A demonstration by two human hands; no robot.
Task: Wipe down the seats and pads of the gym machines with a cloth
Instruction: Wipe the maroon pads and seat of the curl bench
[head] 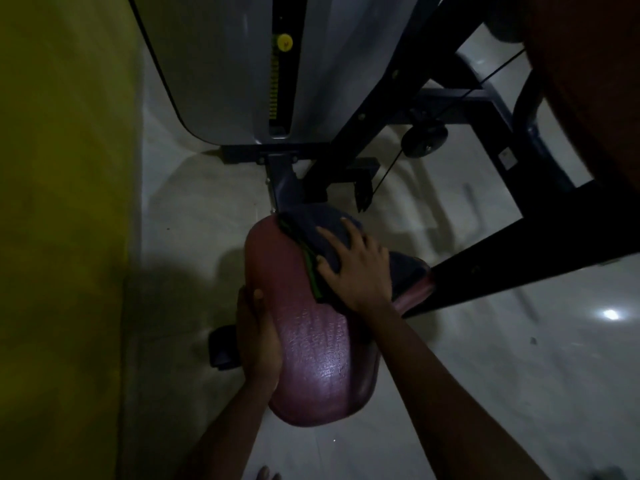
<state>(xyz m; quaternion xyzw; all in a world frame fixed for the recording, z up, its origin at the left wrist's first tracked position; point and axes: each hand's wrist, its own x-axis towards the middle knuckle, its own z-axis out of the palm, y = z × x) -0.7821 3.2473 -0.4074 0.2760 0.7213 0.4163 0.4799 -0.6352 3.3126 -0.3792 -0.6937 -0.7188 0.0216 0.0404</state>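
Observation:
A maroon padded seat of a gym machine fills the centre of the head view, its cracked vinyl shining under the light. A dark blue cloth with a green edge lies across the seat's far end. My right hand presses flat on the cloth, fingers spread. My left hand grips the seat's left edge, thumb on top and fingers curled underneath.
The machine's grey weight-stack shroud with a yellow pin stands behind the seat. Dark frame bars and a cable pulley cross on the right. A yellow wall runs along the left. Pale tiled floor surrounds the seat.

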